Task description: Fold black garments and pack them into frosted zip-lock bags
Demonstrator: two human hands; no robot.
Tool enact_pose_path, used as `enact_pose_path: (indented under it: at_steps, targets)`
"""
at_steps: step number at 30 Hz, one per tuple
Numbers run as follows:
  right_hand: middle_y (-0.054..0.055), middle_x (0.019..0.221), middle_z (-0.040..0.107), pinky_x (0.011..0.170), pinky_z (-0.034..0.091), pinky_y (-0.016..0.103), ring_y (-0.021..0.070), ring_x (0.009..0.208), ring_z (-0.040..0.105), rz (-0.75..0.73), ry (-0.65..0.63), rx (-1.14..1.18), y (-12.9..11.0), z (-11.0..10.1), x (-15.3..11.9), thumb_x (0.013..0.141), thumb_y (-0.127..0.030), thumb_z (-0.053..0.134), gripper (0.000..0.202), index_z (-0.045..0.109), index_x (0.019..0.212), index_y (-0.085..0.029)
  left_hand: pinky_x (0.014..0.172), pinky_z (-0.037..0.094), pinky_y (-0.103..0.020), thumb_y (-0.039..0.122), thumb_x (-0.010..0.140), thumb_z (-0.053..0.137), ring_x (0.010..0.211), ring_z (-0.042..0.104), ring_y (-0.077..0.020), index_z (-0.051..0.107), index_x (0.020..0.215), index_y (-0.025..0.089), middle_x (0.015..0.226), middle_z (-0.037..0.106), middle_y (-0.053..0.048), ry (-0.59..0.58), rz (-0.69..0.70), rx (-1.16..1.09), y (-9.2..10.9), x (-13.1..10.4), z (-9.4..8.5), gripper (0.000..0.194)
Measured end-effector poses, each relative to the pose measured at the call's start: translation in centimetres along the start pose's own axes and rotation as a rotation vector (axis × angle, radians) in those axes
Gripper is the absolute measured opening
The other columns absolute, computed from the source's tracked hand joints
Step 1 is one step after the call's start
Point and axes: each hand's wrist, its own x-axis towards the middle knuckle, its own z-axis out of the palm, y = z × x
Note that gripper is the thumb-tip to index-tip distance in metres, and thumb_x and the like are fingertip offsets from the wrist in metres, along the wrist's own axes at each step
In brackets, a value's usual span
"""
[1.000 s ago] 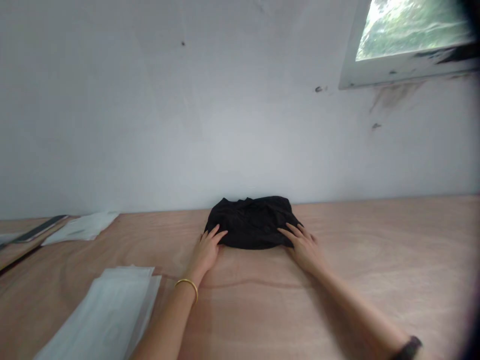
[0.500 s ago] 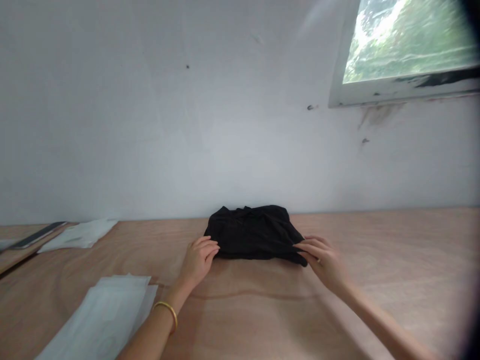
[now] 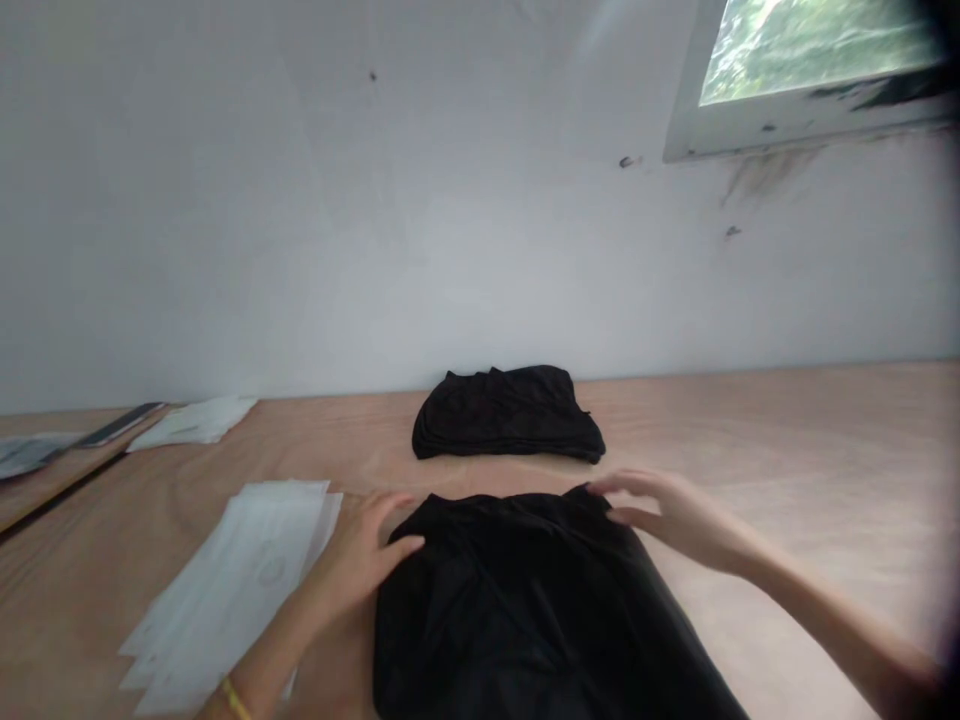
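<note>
A wide black cloth piece, probably a garment, lies spread in front of me, its near part running out of view at the bottom. At its far left corner my left hand rests with thumb and fingers apart, the thumb over the cloth. My right hand touches the far right corner with its fingertips, thumb spread from the fingers. Beyond both hands, a folded black cloth stack sits against the wall, untouched. Both hands are a little blurred.
Overlapping translucent white bags or sheets lie left of my left hand. Farther left are more white sheets, a dark flat object and a raised board edge. The wooden table meets a white wall with a window.
My hands have left the folded black stack by the wall and come nearer. A wide black cloth now covers the front area where bare table showed. The view has tilted down.
</note>
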Motion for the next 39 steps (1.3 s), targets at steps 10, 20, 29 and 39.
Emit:
enact_pose_path:
  at_steps: [10,20,29,39]
  targets:
    - [0.009,0.091,0.070,0.082,0.048,0.040,0.0274,0.090,0.063,0.027,0.167,-0.096,3.6,2.5,3.1,0.079,-0.033,0.059,0.019,0.071,0.087,-0.021,0.078,0.048,-0.032,0.010,0.076,0.051,0.085,0.062,-0.0201,0.064,0.085,0.016,0.087,0.066,-0.004,0.058,0.093,-0.052,-0.9,4.2,3.1,0.017]
    - [0.007,0.092,0.068,0.082,0.048,0.037,0.0240,0.091,0.062,-0.041,-0.102,-0.152,-0.3,2.0,-4.3,0.092,-0.039,0.049,0.026,0.072,0.091,-0.026,0.088,0.043,-0.035,0.031,0.086,0.058,0.095,0.060,-0.0209,0.066,0.095,0.022,0.098,0.066,-0.004,-0.190,0.287,0.195,0.2,-1.7,1.4,0.015]
    - [0.005,0.083,0.063,0.066,0.048,0.031,0.0201,0.075,0.060,-0.009,0.026,-0.237,0.7,2.5,-1.2,0.084,-0.023,0.049,0.012,0.061,0.083,-0.021,0.074,0.047,-0.030,0.009,0.080,0.058,0.085,0.059,-0.0189,0.059,0.084,0.018,0.088,0.061,-0.002,-0.019,0.286,0.310,0.5,1.6,3.1,0.009]
    - [0.007,0.103,0.067,0.081,0.048,0.037,0.0246,0.095,0.060,-0.260,0.126,-0.422,2.1,5.7,-11.6,0.084,-0.032,0.058,0.020,0.067,0.101,-0.027,0.097,0.048,-0.044,0.017,0.093,0.047,0.112,0.058,-0.0242,0.054,0.122,0.016,0.119,0.063,-0.011,0.043,0.619,0.496,-2.3,-7.0,4.3,0.029]
